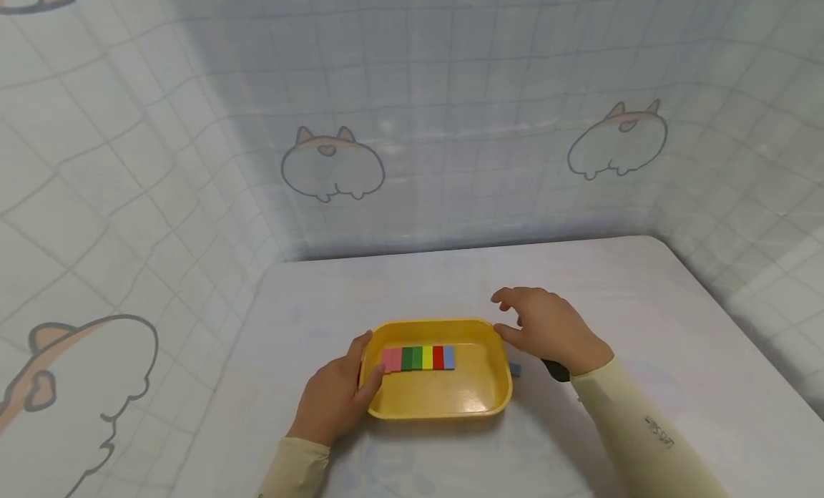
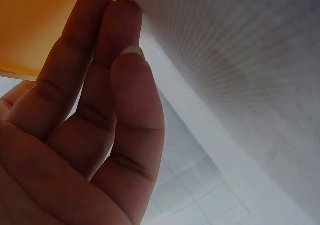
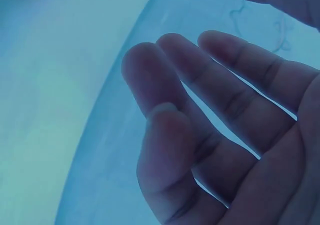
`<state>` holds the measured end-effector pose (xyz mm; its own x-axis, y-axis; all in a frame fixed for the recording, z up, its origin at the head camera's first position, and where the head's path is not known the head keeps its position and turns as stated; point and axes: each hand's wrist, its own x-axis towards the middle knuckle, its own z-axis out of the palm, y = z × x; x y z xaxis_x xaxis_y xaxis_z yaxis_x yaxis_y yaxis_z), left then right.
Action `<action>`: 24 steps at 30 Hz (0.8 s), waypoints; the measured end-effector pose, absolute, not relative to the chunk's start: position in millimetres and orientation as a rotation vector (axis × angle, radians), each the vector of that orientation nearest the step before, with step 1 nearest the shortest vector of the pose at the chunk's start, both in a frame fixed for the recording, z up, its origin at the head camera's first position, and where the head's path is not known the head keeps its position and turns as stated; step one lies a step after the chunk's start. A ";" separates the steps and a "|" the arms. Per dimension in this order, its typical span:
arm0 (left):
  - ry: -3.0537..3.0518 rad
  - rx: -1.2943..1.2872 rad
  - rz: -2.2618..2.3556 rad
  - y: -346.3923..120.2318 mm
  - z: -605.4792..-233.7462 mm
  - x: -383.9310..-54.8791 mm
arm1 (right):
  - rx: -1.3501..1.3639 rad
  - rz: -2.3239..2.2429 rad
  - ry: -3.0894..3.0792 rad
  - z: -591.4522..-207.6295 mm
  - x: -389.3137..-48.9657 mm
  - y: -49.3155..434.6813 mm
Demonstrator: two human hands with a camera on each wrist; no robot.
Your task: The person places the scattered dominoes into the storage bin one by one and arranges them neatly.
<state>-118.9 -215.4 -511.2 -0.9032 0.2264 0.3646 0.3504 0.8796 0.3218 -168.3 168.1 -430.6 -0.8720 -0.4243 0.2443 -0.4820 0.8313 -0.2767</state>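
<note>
A yellow tray with rounded corners lies in front of me. Inside it, a row of flat coloured blocks runs from pink on the left through greens, yellow and red to light blue. My left hand holds the tray's left side, thumb over the rim and fingers along the outside; the left wrist view shows those fingers beside the orange-lit wall. Just off the tray's right rim hovers my right hand, fingers loosely bent. Nothing shows between its fingers in the right wrist view.
A blue block lies outside the tray by its right wall, below the right hand. The white tabletop ends at a back edge, with grid-patterned sheets behind and at both sides. A dark band is at the right wrist.
</note>
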 end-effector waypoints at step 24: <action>-2.714 -0.447 -0.552 -214.3 -509.5 -123.0 | 0.713 0.566 -3.025 -479.1 -155.6 195.3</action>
<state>-123.0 -214.3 -509.5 -0.8947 0.2351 0.3798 0.3648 0.8752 0.3178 -155.6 195.3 -479.1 -0.8979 -0.4355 0.0642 -0.4292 0.8338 -0.3472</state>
